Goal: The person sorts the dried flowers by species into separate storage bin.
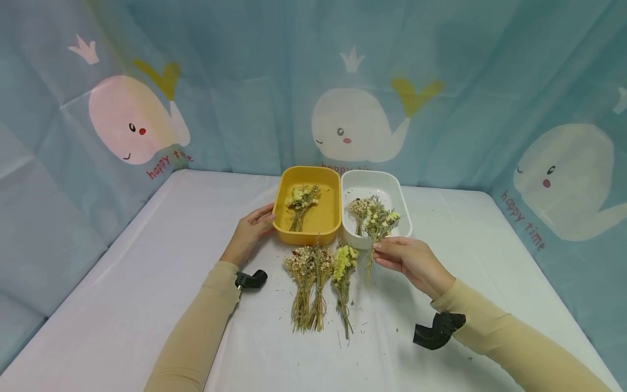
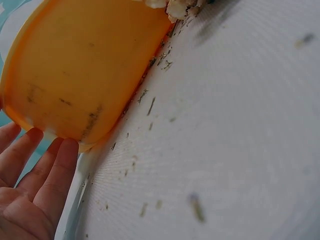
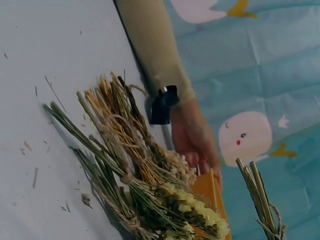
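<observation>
My right hand point(image 1: 411, 261) pinches the stems of a dried flower bunch point(image 1: 379, 220) with pale yellow blooms. Its flower heads overlap the white bin point(image 1: 405, 218) in the head view. In the right wrist view, twine-tied stems point(image 3: 260, 200) stand at the lower right, with the hand out of sight. With its fingers fairly straight, my left hand point(image 1: 250, 234) touches the left side of the yellow bin point(image 1: 325, 223). The left wrist view shows those fingertips point(image 2: 67, 145) against the bin's wall. Inside the yellow bin lies a pale yellow bunch point(image 1: 302, 204); a whitish bunch point(image 1: 360, 209) lies in the white one.
In front of the bins, whitish dried bunches point(image 1: 303, 272) lie beside a bright yellow bunch point(image 1: 344, 267), stems toward me. Plant crumbs dot the white tablecloth point(image 1: 382, 348). A blue whale-print curtain point(image 1: 254, 109) rises behind the table and along both sides.
</observation>
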Tool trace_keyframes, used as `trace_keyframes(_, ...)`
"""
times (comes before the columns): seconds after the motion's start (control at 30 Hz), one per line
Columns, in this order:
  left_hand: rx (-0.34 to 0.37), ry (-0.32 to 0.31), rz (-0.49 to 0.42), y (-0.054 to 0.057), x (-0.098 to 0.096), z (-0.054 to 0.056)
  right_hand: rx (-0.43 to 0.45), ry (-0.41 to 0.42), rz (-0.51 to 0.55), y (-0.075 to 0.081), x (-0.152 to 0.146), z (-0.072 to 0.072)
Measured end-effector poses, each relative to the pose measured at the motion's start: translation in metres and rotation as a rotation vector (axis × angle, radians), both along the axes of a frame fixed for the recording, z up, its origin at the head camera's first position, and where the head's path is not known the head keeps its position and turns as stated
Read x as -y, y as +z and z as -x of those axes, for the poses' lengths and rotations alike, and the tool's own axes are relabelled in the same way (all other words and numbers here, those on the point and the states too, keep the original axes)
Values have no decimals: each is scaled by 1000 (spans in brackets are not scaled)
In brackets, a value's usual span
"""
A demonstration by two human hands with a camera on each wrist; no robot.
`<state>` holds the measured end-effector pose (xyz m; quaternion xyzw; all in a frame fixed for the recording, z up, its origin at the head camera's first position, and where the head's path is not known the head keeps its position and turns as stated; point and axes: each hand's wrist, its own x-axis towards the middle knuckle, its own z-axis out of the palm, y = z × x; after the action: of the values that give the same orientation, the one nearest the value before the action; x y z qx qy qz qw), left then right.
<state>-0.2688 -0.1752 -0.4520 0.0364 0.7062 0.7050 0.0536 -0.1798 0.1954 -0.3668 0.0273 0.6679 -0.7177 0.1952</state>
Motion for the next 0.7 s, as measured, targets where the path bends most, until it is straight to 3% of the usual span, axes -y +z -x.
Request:
trace_keyframes(0.37,-15,8,34,-1,1,-2,-14,12,-45,4,17,33)
trace_keyframes(0.7,-12,-5,15,-2,1,1,9,25,-36,15,31,55)
